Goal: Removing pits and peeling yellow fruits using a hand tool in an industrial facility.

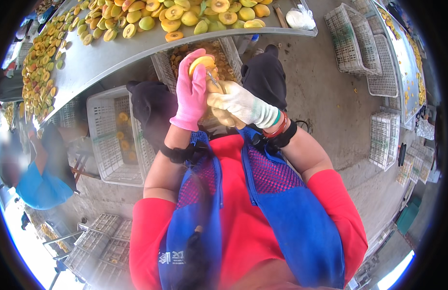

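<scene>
My left hand, in a pink glove, holds a yellow halved stone fruit upright over a crate. My right hand, in a white glove with stained fingers, is shut on a small metal pitting tool whose tip is close to the fruit; the handle is mostly hidden in the fingers, and whether the tip touches the flesh is hard to tell. Below both hands stands a white plastic crate with many orange-brown fruit pieces. Halved fruits are heaped on the metal table beyond the hands.
A white crate with some fruit pieces stands on the floor at left, near a co-worker in a blue top. On the table's right corner lie a white plastic bag and a wooden-handled tool. Several crates stand at right.
</scene>
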`<move>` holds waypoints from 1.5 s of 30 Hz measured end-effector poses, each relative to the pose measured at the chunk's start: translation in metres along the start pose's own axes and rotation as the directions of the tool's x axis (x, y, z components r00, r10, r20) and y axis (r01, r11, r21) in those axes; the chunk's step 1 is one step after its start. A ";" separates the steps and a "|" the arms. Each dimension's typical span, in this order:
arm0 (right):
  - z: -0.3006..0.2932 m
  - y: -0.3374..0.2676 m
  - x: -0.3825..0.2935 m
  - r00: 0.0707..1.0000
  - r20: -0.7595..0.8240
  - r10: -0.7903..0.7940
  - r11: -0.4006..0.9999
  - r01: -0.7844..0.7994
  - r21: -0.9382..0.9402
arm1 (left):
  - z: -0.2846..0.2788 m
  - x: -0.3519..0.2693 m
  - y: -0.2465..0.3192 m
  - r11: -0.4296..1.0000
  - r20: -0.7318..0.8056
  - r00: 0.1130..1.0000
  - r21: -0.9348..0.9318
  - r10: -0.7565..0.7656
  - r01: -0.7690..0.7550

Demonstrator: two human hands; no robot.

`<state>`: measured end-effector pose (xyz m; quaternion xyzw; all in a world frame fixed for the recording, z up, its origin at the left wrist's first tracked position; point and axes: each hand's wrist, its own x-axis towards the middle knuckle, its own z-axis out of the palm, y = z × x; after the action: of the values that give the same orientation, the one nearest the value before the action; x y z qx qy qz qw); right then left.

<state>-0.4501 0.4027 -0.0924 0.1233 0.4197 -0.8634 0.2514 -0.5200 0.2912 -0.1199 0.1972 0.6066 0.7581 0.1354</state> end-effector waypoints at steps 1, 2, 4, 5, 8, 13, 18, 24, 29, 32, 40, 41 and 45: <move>-0.001 -0.002 0.001 0.998 0.056 0.034 0.997 -0.038 0.068 | 0.001 0.001 0.003 0.999 0.008 1.000 -0.046 -0.009 0.010; -0.002 -0.004 0.001 0.991 0.115 0.065 0.988 -0.080 0.133 | 0.000 0.002 0.006 0.999 0.006 1.000 -0.045 -0.009 0.010; -0.003 -0.004 0.000 0.989 0.136 0.052 0.985 -0.074 0.159 | -0.002 0.004 0.014 0.988 0.097 0.994 -0.142 -0.041 0.055; -0.002 -0.004 -0.001 0.987 0.158 0.038 0.981 -0.067 0.184 | -0.002 0.004 0.015 0.988 0.097 0.994 -0.141 -0.041 0.055; 0.003 -0.006 -0.002 0.985 0.173 0.017 0.959 -0.065 0.276 | -0.004 0.003 0.019 0.979 0.086 0.993 -0.178 -0.081 0.095; 0.009 0.003 0.005 0.962 0.251 0.106 0.989 -0.128 0.075 | -0.009 0.006 0.035 0.963 -0.035 0.985 -0.221 -0.167 0.155; 0.003 0.005 0.007 0.985 0.136 0.104 0.994 -0.105 0.002 | -0.030 0.007 0.033 0.966 -0.145 0.984 -0.249 -0.104 0.065; 0.002 0.026 0.020 0.920 0.047 -0.389 0.576 0.283 -0.767 | -0.069 -0.005 0.042 0.997 -0.356 0.931 -0.031 -0.078 0.072; 0.023 0.029 0.038 0.788 0.149 -0.598 0.176 0.310 -0.934 | -0.057 -0.015 0.038 0.989 -0.230 0.962 -0.039 -0.148 0.142; 0.028 0.023 0.043 0.744 0.184 -0.642 0.044 0.275 -0.960 | -0.050 -0.017 0.033 0.986 -0.174 0.984 0.148 -0.050 0.076; -0.002 0.028 0.023 0.849 0.080 -0.523 -0.070 0.051 -0.996 | -0.088 -0.021 0.037 0.978 -0.464 0.884 0.205 0.052 0.050; -0.012 0.037 0.024 0.824 0.085 -0.560 -0.132 0.013 -0.991 | -0.102 -0.022 0.040 0.955 -0.530 0.840 0.293 0.117 0.052; -0.026 0.045 0.020 0.748 0.121 -0.652 -0.067 0.102 -0.993 | -0.174 -0.035 0.056 0.386 -0.602 0.672 0.796 0.431 0.466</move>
<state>-0.4429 0.3934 -0.1465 -0.0327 0.9397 -0.3285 -0.0897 -0.5676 0.1118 -0.1026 -0.0957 0.9185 0.2936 -0.2470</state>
